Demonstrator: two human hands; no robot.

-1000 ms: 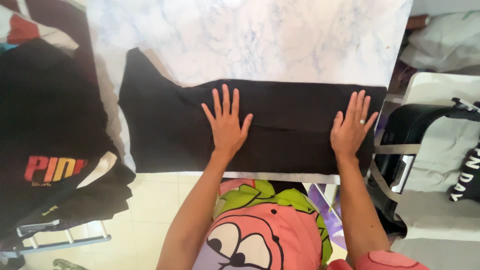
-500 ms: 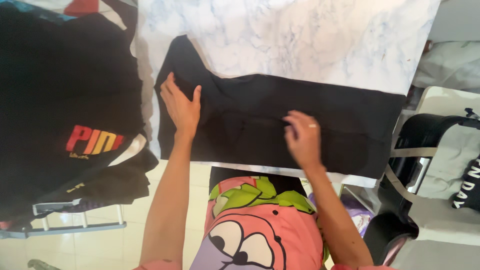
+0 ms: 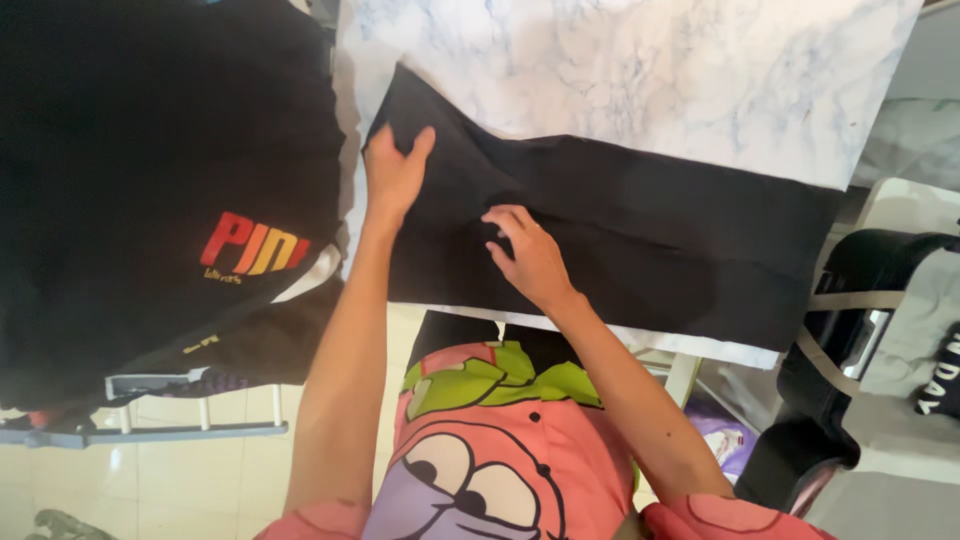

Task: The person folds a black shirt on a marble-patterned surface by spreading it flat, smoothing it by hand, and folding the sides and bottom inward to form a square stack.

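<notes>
The black garment (image 3: 640, 235) lies flat on the marble-patterned desk (image 3: 650, 70), folded into a long band that runs from beside the left hand to well past the right hand, its near edge close to the near edge of the desk. The left hand (image 3: 393, 172) rests palm-down on the narrow end of the garment, fingers extended and thumb spread; it is not clenched, and it appears to press the fabric to the desk so that end cannot slide. Whether the fingertips pinch the cloth edge cannot be told. The right hand (image 3: 530, 255) sits just to the right of the left hand, nearer the person, with fingers curled down onto the cloth; it appears to gather or pinch a small fold at the fingertips, but a firm grasp is not confirmed. The flat layout keeps the layers aligned and free of creases. To the left of the left hand, a pile of dark clothing (image 3: 150, 180) with a coloured print lies on a separate rack, well apart from the garment. To the right of the right hand, beyond the desk edge, stands a black bag (image 3: 850, 300).
</notes>
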